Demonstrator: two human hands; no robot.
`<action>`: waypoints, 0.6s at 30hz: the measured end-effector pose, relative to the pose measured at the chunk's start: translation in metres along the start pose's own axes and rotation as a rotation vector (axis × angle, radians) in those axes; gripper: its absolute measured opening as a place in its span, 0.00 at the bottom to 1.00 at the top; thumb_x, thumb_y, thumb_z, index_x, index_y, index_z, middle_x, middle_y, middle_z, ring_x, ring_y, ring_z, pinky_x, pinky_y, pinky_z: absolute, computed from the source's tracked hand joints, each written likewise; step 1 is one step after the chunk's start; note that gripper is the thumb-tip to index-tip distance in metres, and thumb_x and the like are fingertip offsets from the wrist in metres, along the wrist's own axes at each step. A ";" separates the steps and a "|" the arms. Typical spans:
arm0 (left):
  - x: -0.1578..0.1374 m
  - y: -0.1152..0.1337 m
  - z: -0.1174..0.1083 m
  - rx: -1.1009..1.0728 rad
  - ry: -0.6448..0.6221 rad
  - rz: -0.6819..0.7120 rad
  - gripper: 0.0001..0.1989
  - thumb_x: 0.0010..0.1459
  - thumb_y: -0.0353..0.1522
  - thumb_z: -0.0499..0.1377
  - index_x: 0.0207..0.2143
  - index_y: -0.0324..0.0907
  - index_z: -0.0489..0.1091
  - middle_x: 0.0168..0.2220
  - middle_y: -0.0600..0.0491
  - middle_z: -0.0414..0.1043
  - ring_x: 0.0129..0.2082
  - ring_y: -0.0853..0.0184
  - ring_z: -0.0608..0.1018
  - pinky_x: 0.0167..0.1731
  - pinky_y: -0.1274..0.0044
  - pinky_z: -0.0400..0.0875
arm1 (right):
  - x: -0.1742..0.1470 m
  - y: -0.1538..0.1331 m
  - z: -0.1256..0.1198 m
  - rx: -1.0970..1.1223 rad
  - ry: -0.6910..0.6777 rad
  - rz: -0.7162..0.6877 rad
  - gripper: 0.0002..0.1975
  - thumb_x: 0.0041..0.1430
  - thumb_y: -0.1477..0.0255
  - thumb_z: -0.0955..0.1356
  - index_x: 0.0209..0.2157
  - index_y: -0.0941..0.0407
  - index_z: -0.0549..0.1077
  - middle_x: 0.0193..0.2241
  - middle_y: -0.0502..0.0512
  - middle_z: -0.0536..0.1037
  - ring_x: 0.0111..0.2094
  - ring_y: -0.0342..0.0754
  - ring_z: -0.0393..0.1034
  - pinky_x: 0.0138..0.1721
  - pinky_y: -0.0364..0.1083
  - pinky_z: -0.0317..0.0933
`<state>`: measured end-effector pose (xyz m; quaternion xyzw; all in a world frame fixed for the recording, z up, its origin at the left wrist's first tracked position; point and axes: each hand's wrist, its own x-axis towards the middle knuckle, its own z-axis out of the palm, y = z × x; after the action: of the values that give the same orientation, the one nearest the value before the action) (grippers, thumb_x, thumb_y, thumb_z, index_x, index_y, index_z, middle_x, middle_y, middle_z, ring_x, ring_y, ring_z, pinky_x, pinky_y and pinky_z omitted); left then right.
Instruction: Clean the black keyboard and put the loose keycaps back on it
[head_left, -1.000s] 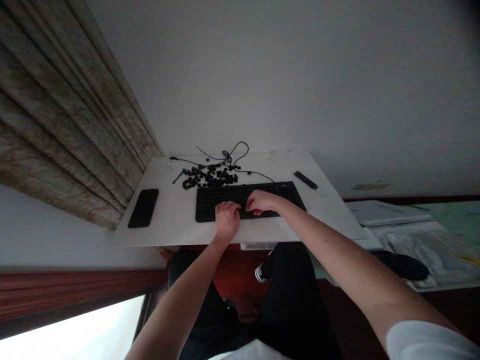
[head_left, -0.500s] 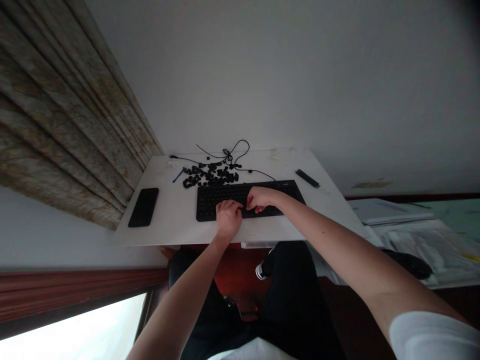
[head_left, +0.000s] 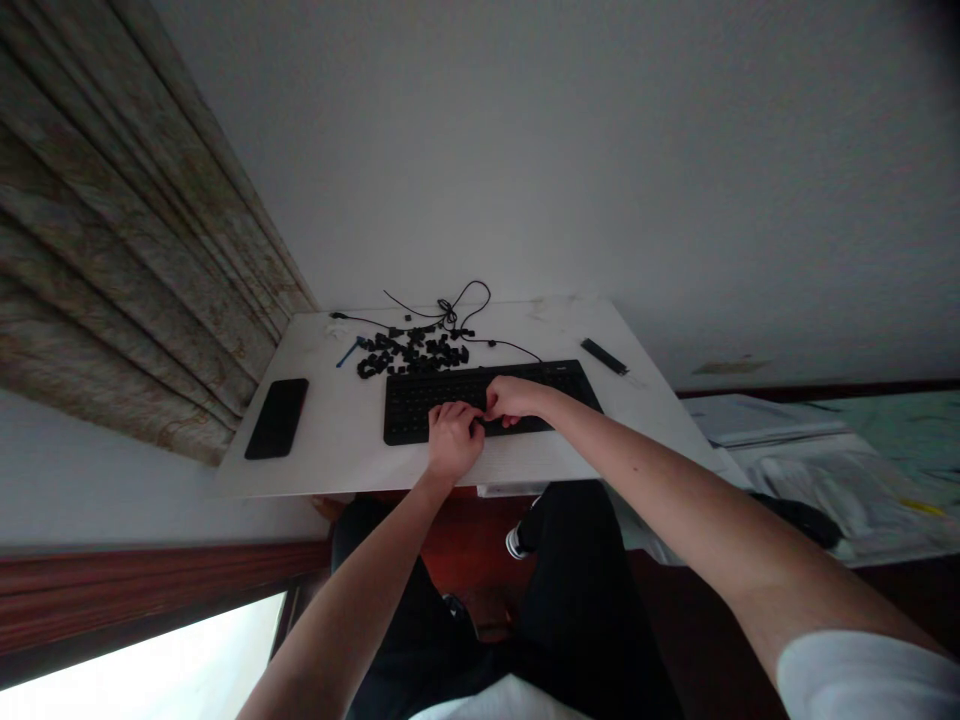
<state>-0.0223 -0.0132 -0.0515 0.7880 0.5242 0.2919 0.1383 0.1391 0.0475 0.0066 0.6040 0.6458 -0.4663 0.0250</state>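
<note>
White table [head_left: 341, 425]: keyboard [head_left: 406, 408], black pieces [head_left: 415, 353], phone [head_left: 277, 418]

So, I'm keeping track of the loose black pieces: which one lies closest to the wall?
The lone small piece behind the cluster; it sits apart, while the others lie closer to the keyboard.

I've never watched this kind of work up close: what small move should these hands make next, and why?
Perhaps ease the right hand slightly away from the left hand: they crowd together over the keyboard, hiding part of it, so a small gap might give a clearer view.
</note>
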 end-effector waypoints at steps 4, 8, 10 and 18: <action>0.000 0.001 0.000 0.016 -0.021 0.024 0.07 0.60 0.31 0.58 0.38 0.47 0.77 0.41 0.51 0.76 0.45 0.60 0.73 0.52 0.64 0.60 | 0.001 0.005 0.001 0.043 0.012 -0.011 0.06 0.52 0.76 0.75 0.25 0.60 0.75 0.16 0.49 0.74 0.19 0.41 0.70 0.20 0.38 0.62; 0.000 -0.001 0.000 0.028 -0.024 0.040 0.07 0.62 0.33 0.58 0.39 0.47 0.76 0.41 0.51 0.77 0.46 0.60 0.74 0.52 0.64 0.60 | -0.001 0.008 0.000 0.111 0.032 -0.022 0.07 0.51 0.77 0.75 0.25 0.60 0.75 0.17 0.49 0.74 0.19 0.41 0.70 0.20 0.38 0.62; -0.001 -0.002 0.000 0.030 -0.028 0.047 0.07 0.62 0.34 0.59 0.39 0.47 0.76 0.41 0.51 0.77 0.45 0.60 0.74 0.52 0.64 0.60 | -0.005 0.012 -0.002 0.191 0.057 -0.062 0.06 0.52 0.75 0.75 0.26 0.60 0.75 0.19 0.50 0.75 0.19 0.40 0.70 0.20 0.38 0.61; -0.002 -0.004 0.001 0.037 -0.040 0.061 0.06 0.61 0.34 0.62 0.41 0.47 0.76 0.43 0.52 0.77 0.47 0.60 0.74 0.53 0.64 0.59 | -0.025 0.041 0.000 0.303 0.416 -0.108 0.07 0.61 0.71 0.69 0.32 0.60 0.77 0.20 0.51 0.75 0.18 0.39 0.66 0.17 0.37 0.56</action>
<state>-0.0254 -0.0136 -0.0547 0.8118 0.5023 0.2703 0.1251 0.1786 0.0221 -0.0023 0.6483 0.5914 -0.4240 -0.2240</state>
